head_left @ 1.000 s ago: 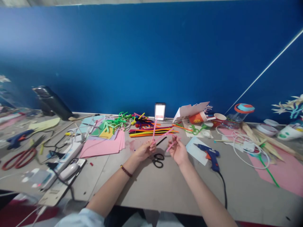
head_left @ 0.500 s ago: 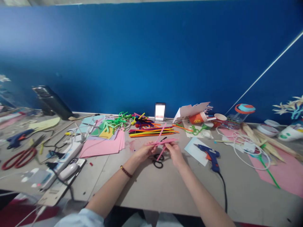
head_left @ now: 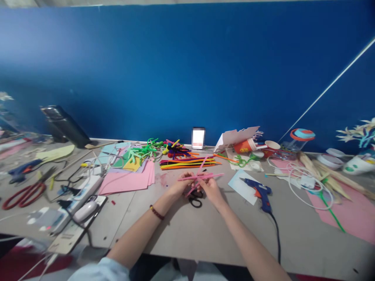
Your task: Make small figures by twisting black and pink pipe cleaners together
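Several pink pipe cleaners (head_left: 215, 176) cross one another between my hands, above the middle of the table. My left hand (head_left: 179, 186) pinches them from the left, close to the crossing. From the right, my right hand (head_left: 211, 190) grips them near the same spot, its fingertips close to the left ones. One pink stem points up and away, and another slants down toward the left. Beneath my hands lies a pair of black-handled scissors (head_left: 195, 201), partly covered by them. Just beyond is a row of orange, yellow and purple pipe cleaners (head_left: 187, 163).
A blue glue gun (head_left: 263, 192) lies at right on light blue paper (head_left: 238, 184), its cord running to the front edge. Pink paper sheets (head_left: 124, 183), a power strip (head_left: 77, 203) and red-handled scissors (head_left: 25, 195) are at left. A phone (head_left: 198, 139) stands against the blue partition.
My right hand has moved slightly left, closer to my left hand. The crossing of the pink pipe cleaners has shifted left, and the lower stem now slants further left.
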`<state>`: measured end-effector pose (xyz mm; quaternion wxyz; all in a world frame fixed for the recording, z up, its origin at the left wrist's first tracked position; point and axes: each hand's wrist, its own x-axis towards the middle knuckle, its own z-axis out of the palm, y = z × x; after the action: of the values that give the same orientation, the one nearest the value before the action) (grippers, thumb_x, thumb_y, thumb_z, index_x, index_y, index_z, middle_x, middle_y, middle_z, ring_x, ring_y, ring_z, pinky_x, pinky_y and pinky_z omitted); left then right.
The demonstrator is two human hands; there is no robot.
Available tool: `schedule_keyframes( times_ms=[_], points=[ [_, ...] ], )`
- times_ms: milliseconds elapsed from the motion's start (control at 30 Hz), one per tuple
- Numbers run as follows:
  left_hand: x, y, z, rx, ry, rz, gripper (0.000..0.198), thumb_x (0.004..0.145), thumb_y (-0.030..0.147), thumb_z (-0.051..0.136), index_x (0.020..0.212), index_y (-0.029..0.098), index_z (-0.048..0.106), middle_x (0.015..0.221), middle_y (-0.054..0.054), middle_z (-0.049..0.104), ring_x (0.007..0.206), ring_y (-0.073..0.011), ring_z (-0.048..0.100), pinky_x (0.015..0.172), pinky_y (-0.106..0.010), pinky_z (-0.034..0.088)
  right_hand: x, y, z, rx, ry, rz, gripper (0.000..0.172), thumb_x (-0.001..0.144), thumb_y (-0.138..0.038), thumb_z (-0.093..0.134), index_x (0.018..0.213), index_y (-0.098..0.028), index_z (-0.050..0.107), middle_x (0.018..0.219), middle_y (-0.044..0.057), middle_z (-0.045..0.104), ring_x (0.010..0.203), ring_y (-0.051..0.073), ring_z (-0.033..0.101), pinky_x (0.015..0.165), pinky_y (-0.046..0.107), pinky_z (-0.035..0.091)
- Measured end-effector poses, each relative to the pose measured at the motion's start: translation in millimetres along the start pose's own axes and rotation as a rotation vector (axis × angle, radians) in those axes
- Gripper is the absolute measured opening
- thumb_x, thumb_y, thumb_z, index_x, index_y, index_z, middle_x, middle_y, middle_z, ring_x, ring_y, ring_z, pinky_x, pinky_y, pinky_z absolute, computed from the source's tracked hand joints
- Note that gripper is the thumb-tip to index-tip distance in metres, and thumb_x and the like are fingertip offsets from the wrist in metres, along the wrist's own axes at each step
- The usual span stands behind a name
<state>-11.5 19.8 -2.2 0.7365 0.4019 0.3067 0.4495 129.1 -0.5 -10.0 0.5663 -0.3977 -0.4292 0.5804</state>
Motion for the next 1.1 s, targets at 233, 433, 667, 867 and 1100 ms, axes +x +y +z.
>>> schedule_keyframes(
  times_ms=[233, 433, 667, 867, 1100],
  points=[
    [-4.5, 3.6, 6.8, 0.008, -0.075, 0.021, 0.034, 0.063, 0.036, 0.078, 0.079, 0.013, 0.059, 0.069, -0.005, 0.064, 0.061, -0.0140, 0.060, 0.061, -0.026, 0.046, 3.1, 0.8, -3.1, 0.089, 0.082, 0.055, 0.043, 0.058, -0.037, 0.079, 0.092, -0.018, 0.063, 0.072, -0.001, 0.068, 0.053, 0.012, 0.060, 0.050, 0.024, 0.050],
    [0.0, -0.3, 1.9, 0.020, -0.080, -0.079, 0.060, 0.073, 0.071, 0.049, 0.092, 0.016, 0.060, 0.062, -0.004, 0.059, 0.054, -0.0133, 0.056, 0.045, -0.020, 0.036, -0.1, -2.8, -0.5, 0.081, 0.044, 0.093, 0.033, 0.060, -0.041, 0.078, 0.078, -0.016, 0.066, 0.056, -0.001, 0.064, 0.048, 0.012, 0.056, 0.048, 0.024, 0.047],
    [0.0, 2.6, -0.8, 0.210, 0.148, 0.008, 0.055, 0.074, 0.068, 0.051, 0.087, 0.016, 0.063, 0.058, 0.001, 0.053, 0.037, -0.0039, 0.031, 0.038, -0.022, 0.013, 0.1, 0.1, -4.6, 0.111, 0.087, 0.048, 0.031, 0.065, -0.043, 0.074, 0.081, -0.017, 0.067, 0.052, -0.004, 0.055, 0.047, 0.010, 0.049, 0.049, 0.023, 0.042],
    [2.2, 7.0, -4.0, 0.291, 0.171, 0.070, 0.060, 0.071, 0.073, 0.047, 0.081, 0.016, 0.062, 0.042, 0.007, 0.030, 0.035, -0.0048, 0.020, 0.038, -0.023, 0.008, 5.2, -5.3, -10.7, 0.231, 0.202, 0.038, 0.031, 0.062, -0.043, 0.077, 0.073, -0.017, 0.064, 0.052, -0.005, 0.053, 0.047, 0.009, 0.048, 0.047, 0.022, 0.041],
    [5.2, 10.1, -15.0, 0.246, 0.221, 0.081, 0.056, 0.072, 0.073, 0.047, 0.075, 0.017, 0.057, 0.046, 0.008, 0.027, 0.037, -0.0048, 0.019, 0.038, -0.021, 0.011, 15.9, -7.0, -27.2, 0.296, 0.305, 0.017, 0.034, 0.059, -0.043, 0.078, 0.076, -0.017, 0.065, 0.049, -0.006, 0.050, 0.044, 0.008, 0.045, 0.043, 0.021, 0.040]
  ],
)
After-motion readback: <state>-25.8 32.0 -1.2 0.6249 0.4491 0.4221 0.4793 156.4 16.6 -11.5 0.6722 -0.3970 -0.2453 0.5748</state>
